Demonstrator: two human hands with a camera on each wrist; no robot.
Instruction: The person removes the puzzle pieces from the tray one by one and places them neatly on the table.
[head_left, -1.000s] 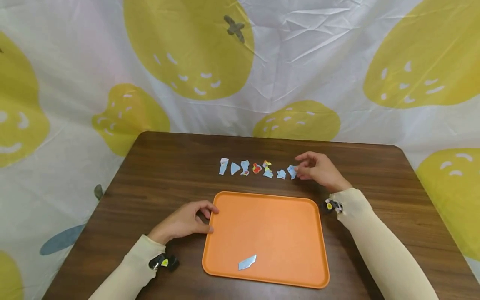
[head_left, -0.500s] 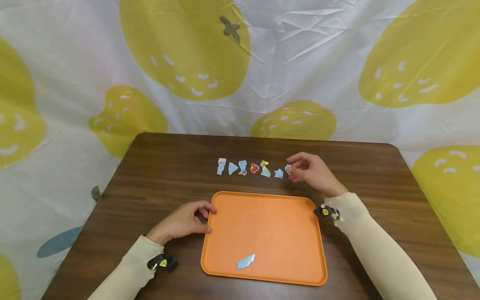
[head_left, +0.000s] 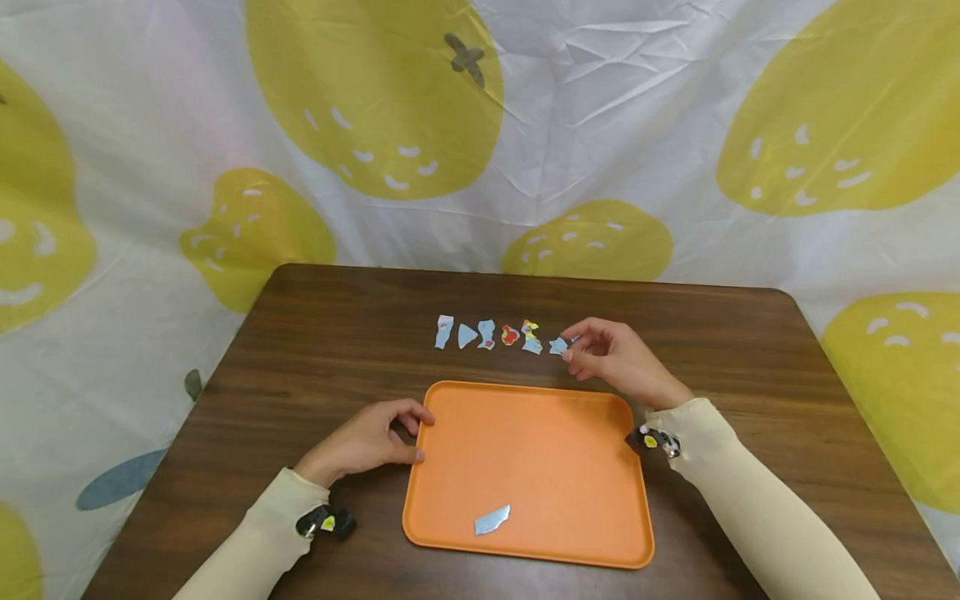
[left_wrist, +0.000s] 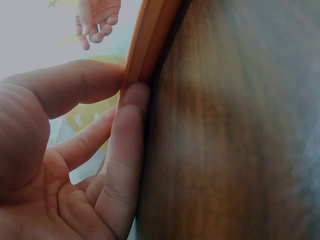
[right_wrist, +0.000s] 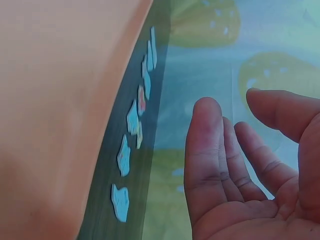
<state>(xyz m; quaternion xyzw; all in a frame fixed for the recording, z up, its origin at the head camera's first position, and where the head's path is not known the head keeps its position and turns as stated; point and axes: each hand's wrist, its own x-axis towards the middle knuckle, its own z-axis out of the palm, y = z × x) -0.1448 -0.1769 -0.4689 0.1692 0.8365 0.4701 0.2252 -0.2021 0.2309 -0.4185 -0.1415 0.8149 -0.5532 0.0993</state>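
My left hand [head_left: 363,437] grips the left rim of an orange tray [head_left: 532,433], with its thumb and fingertips right at the edge. In the left wrist view the thumb [left_wrist: 95,82] lies against the rim. My right hand [head_left: 618,358] hovers at the right end of a row of flat, irregular picture pieces, holding nothing. Its thumb and fingers stand apart in the right wrist view. The nearest is a small light-blue piece [head_left: 557,346]; the piece at the row's end is mostly hidden behind the fingers. One silvery-blue piece [head_left: 492,520] lies in the tray.
Further left in the row lie a yellow-and-blue piece [head_left: 532,337], a red one [head_left: 510,335] and several light-blue ones. The dark wooden table [head_left: 315,333] ends at the back against a fruit-printed curtain [head_left: 540,125].
My right hand has moved left along the row and slightly toward me, covering more of the end piece. The left hand and tray stay in place.
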